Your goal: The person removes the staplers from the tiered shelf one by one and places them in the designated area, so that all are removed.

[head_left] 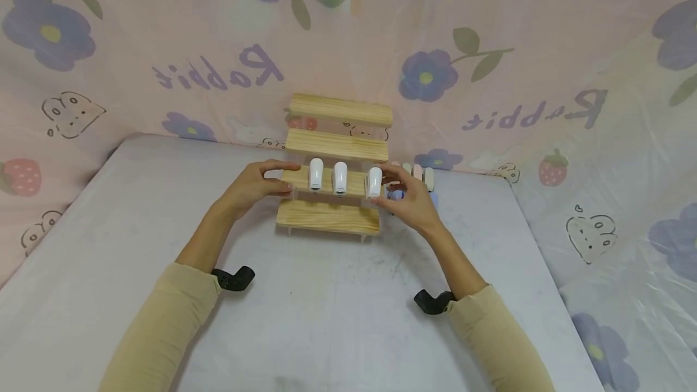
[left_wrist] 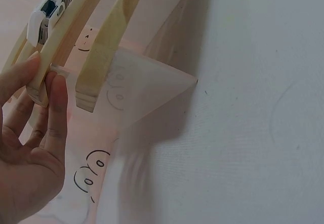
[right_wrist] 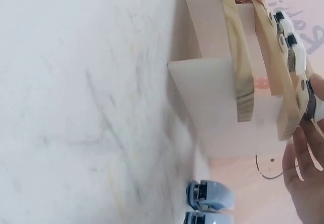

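A stepped wooden display rack (head_left: 328, 216) with several planks on pale supports stands at the far middle of the table. On its second plank from the bottom sit two small white staplers (head_left: 316, 174), side by side and upright. My left hand (head_left: 253, 189) grips the left end of that plank, thumb above and fingers beneath, as the left wrist view shows. Toward the plank's right end, my right hand (head_left: 411, 201) holds a third white stapler (head_left: 374, 182) between thumb and fingers. Its base is at the plank; whether it bears fully on it, I cannot tell.
Right of the rack, partly behind my right hand, stand several pastel staplers (head_left: 429, 179); blue ones (right_wrist: 212, 195) show in the right wrist view. A patterned cloth (head_left: 337, 47) hangs behind the white table (head_left: 305, 313). Black curved pieces (head_left: 236, 278) stick out at both wrists.
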`<state>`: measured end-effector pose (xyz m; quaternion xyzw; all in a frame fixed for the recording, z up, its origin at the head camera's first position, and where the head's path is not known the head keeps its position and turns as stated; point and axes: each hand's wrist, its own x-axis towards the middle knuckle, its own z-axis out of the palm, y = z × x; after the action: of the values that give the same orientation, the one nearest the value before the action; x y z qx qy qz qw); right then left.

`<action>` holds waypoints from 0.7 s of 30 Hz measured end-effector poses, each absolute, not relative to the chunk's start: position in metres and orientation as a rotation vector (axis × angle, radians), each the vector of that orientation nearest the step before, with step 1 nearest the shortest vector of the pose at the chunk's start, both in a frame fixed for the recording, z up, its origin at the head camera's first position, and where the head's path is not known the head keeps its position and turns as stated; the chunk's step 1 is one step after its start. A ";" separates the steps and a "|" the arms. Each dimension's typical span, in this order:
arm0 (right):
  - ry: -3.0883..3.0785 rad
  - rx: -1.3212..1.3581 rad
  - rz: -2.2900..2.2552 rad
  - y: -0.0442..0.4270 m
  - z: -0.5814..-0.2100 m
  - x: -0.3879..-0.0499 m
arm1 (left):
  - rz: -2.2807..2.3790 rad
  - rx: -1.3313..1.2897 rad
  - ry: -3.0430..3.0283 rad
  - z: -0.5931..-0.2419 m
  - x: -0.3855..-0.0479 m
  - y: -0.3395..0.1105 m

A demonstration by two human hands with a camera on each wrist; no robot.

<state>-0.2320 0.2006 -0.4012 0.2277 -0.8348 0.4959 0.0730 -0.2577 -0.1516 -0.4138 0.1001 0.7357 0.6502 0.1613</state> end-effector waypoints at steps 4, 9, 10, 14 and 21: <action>-2.515 0.675 1.478 0.204 -0.396 -0.226 | 1.846 0.280 2.110 -0.414 -0.258 -0.152; -2.523 0.682 1.493 0.206 -0.379 -0.210 | 1.841 0.275 2.114 -0.414 -0.259 -0.151; -2.522 0.682 1.502 0.207 -0.376 -0.208 | 1.842 0.276 2.115 -0.414 -0.259 -0.151; -2.528 0.684 1.528 0.214 -0.375 -0.203 | 1.850 0.276 2.111 -0.414 -0.258 -0.151; -2.584 0.627 1.545 0.227 -0.377 -0.200 | 1.852 0.292 2.101 -0.415 -0.259 -0.152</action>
<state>-0.1997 0.2270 -0.3767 0.2037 -0.8398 0.5021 0.0329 -0.2589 -0.1523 -0.4150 0.1022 0.7362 0.6489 0.1624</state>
